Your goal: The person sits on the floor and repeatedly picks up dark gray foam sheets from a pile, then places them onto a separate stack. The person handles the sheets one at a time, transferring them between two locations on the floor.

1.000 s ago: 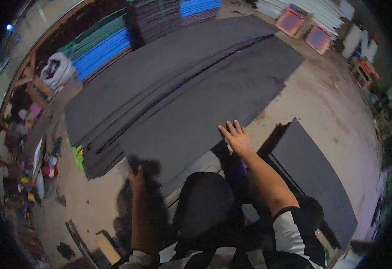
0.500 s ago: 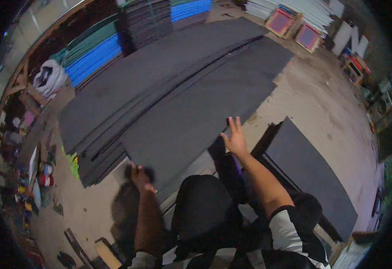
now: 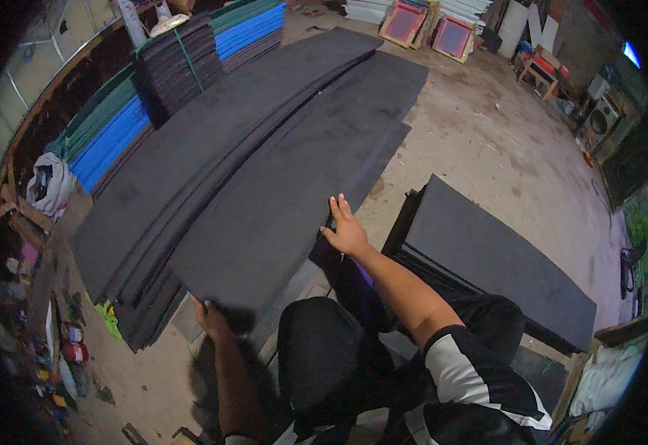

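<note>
A long black sheet (image 3: 265,196), foam-like, lies in front of me, with stacked black sheets (image 3: 213,122) along its far side. My left hand (image 3: 211,320) grips its near left corner; part of the fingers is hidden at the edge. My right hand (image 3: 348,231) rests on the near edge, fingers stretched out over the top and thumb apart. Below that edge, between my hands, a pale flat surface (image 3: 305,280) shows. To the right of my right arm lies a pile of shorter black sheets (image 3: 487,252).
Blue sheets (image 3: 113,152) and green sheets are stacked along the left wall, near a white sack (image 3: 51,184). Wooden frames with reddish panels (image 3: 454,37) lean at the back. Cans and clutter (image 3: 72,348) line the floor at left. A small wooden stand (image 3: 539,78) is far right.
The view has turned right, so the scene sits further left. Both hands stay at the long black sheet's edges, and its near left corner shows more plainly.
</note>
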Motion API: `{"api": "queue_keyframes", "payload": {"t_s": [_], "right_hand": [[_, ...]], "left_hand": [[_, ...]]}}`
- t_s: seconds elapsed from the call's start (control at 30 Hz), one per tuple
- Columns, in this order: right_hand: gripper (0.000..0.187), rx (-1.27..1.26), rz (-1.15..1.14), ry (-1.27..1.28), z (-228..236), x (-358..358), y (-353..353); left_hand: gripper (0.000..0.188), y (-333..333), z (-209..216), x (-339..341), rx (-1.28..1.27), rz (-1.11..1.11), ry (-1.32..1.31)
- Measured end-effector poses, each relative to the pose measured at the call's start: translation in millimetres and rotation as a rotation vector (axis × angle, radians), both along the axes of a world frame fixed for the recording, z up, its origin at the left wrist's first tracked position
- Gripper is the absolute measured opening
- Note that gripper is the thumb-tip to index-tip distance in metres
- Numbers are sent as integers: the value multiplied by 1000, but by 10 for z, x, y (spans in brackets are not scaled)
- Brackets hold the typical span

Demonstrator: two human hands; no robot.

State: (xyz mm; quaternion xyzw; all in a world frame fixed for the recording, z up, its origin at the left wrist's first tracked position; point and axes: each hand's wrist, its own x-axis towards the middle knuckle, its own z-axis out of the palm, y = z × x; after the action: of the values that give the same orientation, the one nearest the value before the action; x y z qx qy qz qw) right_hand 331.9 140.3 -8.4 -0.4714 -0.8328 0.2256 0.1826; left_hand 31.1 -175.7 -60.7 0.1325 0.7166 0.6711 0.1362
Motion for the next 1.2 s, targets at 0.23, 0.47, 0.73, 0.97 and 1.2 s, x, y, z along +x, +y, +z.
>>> {"api": "queue_keyframes", "payload": {"t_s": [0.23, 0.47, 0.73, 0.97, 1.2], "right_hand": [[102, -123, 35, -122, 233, -45, 50], [102, -197, 93, -196, 306, 232, 181], [96, -169, 34, -204, 610, 1261, -100], [100, -249, -91, -449, 673, 3146, -327], [121, -397, -217, -642, 642, 4488, -588]], "left_hand": [[56, 10, -1, -33, 175, -56, -51], [70, 347, 760, 205, -485, 71, 307], [78, 1459, 1187, 1758, -451, -486, 1035], [73, 2186, 1085, 3538, -350, -1197, 1074], [74, 2472, 946, 4811, -522, -1488, 1187]]}}
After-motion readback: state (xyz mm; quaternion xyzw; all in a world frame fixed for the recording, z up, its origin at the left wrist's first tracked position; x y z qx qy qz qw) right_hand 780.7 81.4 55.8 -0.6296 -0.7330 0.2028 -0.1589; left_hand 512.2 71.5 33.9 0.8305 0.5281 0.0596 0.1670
